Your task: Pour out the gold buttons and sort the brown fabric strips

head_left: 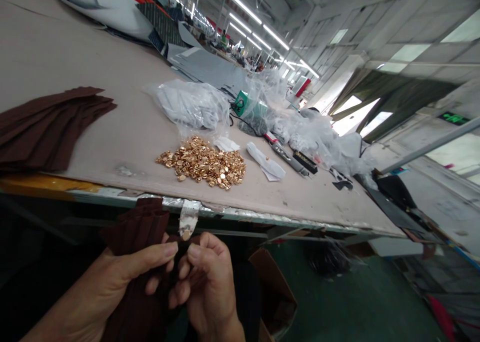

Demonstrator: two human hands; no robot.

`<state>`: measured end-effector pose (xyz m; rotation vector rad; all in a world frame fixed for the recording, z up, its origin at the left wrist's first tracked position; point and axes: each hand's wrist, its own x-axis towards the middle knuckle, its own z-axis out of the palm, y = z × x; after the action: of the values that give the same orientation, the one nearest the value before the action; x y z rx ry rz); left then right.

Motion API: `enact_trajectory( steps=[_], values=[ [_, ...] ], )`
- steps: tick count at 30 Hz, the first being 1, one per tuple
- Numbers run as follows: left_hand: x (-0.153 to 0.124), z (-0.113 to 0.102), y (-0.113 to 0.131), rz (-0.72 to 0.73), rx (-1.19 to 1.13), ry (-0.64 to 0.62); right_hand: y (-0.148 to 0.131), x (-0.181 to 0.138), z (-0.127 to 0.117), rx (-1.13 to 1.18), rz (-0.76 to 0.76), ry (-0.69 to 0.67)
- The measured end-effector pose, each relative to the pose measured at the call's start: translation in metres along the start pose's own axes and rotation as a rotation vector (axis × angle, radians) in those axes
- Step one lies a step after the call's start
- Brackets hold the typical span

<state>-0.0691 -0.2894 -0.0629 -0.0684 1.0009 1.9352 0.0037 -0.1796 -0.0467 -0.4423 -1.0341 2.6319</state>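
Observation:
My left hand point(123, 274) is closed round a bunch of dark brown fabric pieces point(140, 227), which hang down below the table edge. Close beside it, my right hand point(210, 277) is pinched, thumb against fingers, at what looks like a dark brown edge of the same fabric; its fingertips partly hide this. Just above the thumbs shows a small gold metal piece point(186, 235), at the lower end of a whitish strip point(189, 214) on the table edge. On the table beyond lies a heap of small gold metal pieces point(206, 164).
Another fanned stack of brown fabric pieces point(48, 127) lies on the table point(112, 147) at left. Behind the heap are a clear plastic bag point(191, 104), crumpled white paper point(266, 162), a utility knife point(287, 156) and a green box point(249, 104). A cardboard box point(273, 287) stands on the floor.

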Motion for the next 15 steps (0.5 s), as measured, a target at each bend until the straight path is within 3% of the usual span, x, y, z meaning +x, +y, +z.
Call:
enact_trajectory(
  steps=[15],
  values=[
    [0.0011,0.0032,0.0007,0.066,0.053,-0.066,-0.0054,0.0007,0.0050,-0.032,0.002,-0.015]
  ],
)
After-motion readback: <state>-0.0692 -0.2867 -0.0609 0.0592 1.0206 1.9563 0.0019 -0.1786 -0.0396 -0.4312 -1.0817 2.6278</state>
